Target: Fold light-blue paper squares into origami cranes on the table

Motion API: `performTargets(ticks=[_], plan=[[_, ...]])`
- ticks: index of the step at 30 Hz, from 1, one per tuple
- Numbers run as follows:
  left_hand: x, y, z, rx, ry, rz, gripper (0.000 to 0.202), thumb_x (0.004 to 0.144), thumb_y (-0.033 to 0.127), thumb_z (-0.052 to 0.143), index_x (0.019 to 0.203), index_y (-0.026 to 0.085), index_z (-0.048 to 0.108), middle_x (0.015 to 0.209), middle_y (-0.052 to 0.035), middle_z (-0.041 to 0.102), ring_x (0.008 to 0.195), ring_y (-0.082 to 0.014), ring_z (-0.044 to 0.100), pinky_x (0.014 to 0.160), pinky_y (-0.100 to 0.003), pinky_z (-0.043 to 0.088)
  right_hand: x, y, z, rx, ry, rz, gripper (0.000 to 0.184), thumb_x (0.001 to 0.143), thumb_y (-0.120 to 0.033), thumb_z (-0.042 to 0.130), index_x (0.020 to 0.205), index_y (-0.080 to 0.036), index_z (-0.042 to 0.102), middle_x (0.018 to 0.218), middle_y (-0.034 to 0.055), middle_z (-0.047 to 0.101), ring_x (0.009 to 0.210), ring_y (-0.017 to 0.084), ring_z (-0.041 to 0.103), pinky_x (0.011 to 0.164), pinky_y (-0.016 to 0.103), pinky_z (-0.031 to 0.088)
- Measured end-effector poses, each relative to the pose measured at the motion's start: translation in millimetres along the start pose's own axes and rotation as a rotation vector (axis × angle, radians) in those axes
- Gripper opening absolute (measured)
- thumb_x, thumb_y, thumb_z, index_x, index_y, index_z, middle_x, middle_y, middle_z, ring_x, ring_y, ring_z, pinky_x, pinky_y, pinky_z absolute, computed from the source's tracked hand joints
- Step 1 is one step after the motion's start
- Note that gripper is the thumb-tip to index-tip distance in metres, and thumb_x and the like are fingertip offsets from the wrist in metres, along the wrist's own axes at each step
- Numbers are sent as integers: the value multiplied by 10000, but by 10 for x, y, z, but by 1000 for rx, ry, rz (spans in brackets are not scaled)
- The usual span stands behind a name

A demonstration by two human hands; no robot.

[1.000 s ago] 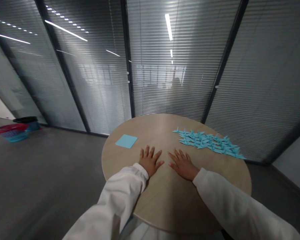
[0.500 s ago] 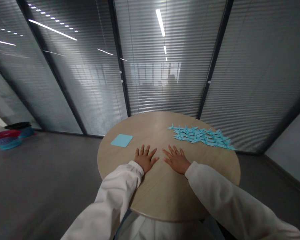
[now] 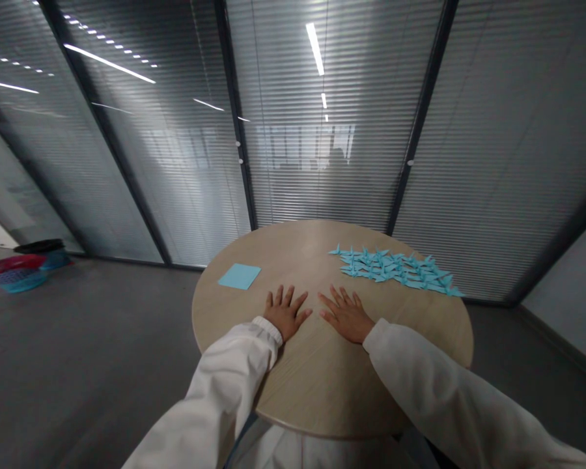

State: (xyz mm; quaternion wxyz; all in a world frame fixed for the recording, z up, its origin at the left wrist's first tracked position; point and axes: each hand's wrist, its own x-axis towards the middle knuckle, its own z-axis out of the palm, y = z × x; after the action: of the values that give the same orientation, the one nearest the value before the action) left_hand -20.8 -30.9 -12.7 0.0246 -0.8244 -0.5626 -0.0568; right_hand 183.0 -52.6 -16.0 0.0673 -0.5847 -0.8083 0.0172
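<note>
My left hand [image 3: 286, 312] rests flat on the round light-wood table [image 3: 322, 384], fingers spread, holding nothing. My right hand [image 3: 346, 316] lies just as flat and empty a short way to its right. Nearest my left hand, up and to the left, is a square sheet of light blue paper [image 3: 239, 276]. A dense cluster of light blue origami cranes [image 3: 395, 270] covers the far right part of the tabletop, beyond my right hand. Neither hand touches the paper or the cranes.
Behind the table stands a glass partition with closed slatted blinds and dark frames. A stack of pink, blue and black baskets [image 3: 24, 270] sits on the grey floor at the far left. The table's near edge lies below my white sleeves.
My hands have stayed flat on the table. The whole view has shifted very slightly, with the table sitting a little lower in the picture.
</note>
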Motion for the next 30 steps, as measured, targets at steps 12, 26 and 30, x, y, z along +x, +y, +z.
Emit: performTargets(ticks=[12, 26, 30], plan=[[2, -12, 33, 9, 21, 3, 616, 837, 654, 184, 1387, 394, 280, 1491, -54, 244, 1369, -340, 154, 1058, -581, 110, 3, -6, -17, -6, -14, -4, 568, 906, -545, 205, 1427, -319, 204, 1515, 89, 129, 1379, 328, 112, 1057, 582, 115], [-1, -19, 31, 0, 7, 2, 606, 844, 645, 194, 1389, 394, 274, 1495, -55, 238, 1372, -339, 141, 1058, -586, 99, -11, -15, -26, 1, -17, -1, 564, 908, -541, 200, 1427, -320, 202, 1516, 83, 131, 1383, 318, 102, 1059, 580, 109], [21, 7, -22, -26, 2, 5, 592, 851, 622, 247, 1388, 377, 290, 1487, -59, 259, 1369, -339, 157, 1055, -587, 125, 13, -13, -9, 5, -3, -3, 568, 905, -544, 215, 1426, -316, 212, 1515, 79, 139, 1382, 321, 107, 1061, 577, 112]])
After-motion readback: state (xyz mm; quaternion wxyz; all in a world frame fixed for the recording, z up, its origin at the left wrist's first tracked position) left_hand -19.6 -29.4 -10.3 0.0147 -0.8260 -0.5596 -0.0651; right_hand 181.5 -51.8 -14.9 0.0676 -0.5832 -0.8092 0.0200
